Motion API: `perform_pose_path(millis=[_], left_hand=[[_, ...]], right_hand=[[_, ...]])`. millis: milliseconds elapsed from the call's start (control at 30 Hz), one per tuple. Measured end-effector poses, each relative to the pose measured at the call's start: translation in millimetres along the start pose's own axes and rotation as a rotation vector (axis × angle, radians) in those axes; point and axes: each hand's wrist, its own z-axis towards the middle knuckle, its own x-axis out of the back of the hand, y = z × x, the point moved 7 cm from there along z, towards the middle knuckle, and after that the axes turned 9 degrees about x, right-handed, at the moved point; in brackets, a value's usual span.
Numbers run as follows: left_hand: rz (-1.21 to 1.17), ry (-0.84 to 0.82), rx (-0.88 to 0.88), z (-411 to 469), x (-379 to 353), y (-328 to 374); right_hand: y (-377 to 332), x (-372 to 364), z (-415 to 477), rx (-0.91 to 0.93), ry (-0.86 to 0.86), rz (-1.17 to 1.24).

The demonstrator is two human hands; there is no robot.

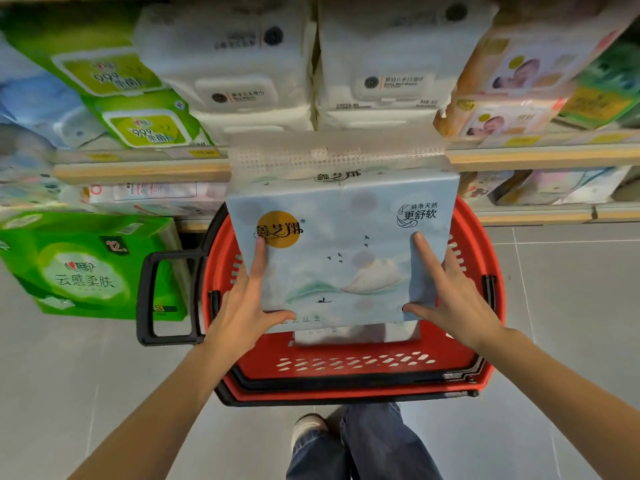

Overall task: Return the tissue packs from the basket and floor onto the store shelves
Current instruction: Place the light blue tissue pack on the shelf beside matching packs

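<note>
Head view: the outer fingers of both hands disappear behind the side edges of a pale blue tissue pack [343, 258], which also hides most of the inside of the red basket [346, 362]. A pale shape just under the pack's lower edge is too blurred to identify. Goods at the top and far sides of the frame are smeared, their labels mostly unreadable.

The pack is held upright in the air between the 2 hands, above the basket and in front of the wooden-lipped shelf [138, 171]. The left hand [242, 306] clamps its lower left edge and the right hand [450, 296] its lower right edge. Each hand lays 1 forefinger up the printed face and a thumb along the bottom.

Both bare forearms reach forward and converge on the pack. White packs [242, 64] fill the shelf above it. A green pack [86, 268] lies on the grey floor [571, 306] beside the basket's black handle [149, 292]. Legs in jeans [363, 445] are cut off by the bottom edge.
</note>
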Motion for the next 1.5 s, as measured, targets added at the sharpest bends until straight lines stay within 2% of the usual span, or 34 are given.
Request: perform_pose_path(millis=[233, 367, 533, 900, 1133, 1367, 1500], left_hand=[[-0.09, 0.069, -0.046, -36, 108, 58], [-0.063, 0.121, -0.181, -66, 182, 99], [-0.079, 0.196, -0.307, -115, 289, 152], [-0.085, 0.551, -0.505, -252, 515, 241], [-0.137, 0.653, -0.63, -329, 629, 280], [-0.088, 0.812, -0.751, -401, 722, 303], [-0.041, 0.889, -0.79, -430, 767, 320]], right_hand=[[-88, 96, 1, 0.062, 0.118, 0.004], [-153, 162, -4, 0.103, 0.229, -0.009], [-244, 241, -17, 0.191, 0.347, 0.086], [-461, 390, -48, 0.427, 0.587, 0.015], [-578, 462, -67, 0.586, 0.691, -0.039], [-689, 515, -89, 0.764, 0.8, -0.155], [-732, 541, -91, 0.842, 0.83, -0.139]])
